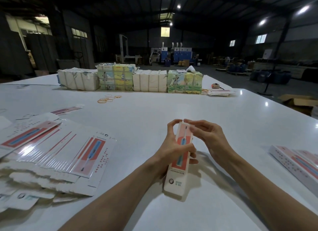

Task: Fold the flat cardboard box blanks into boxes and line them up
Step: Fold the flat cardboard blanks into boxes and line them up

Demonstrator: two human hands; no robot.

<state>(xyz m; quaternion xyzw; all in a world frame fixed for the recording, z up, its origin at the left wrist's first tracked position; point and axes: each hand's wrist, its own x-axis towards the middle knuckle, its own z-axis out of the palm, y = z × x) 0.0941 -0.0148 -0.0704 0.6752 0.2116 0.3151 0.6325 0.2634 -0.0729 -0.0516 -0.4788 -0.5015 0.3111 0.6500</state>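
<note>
Box (177, 172) with a toothbrush picture is being held above the white surface (154, 110): left hand (170, 148) is gripping its middle, right hand (208, 136) fingers (191, 123) are pinching its top flap; lower print is showing "S1".

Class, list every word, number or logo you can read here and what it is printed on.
"S1" (uncertain), beside a round tooth logo: near end of the box in the left hand.
Other print on the box, the flat blanks and the wrapped bundles: too blurred to read.
</note>
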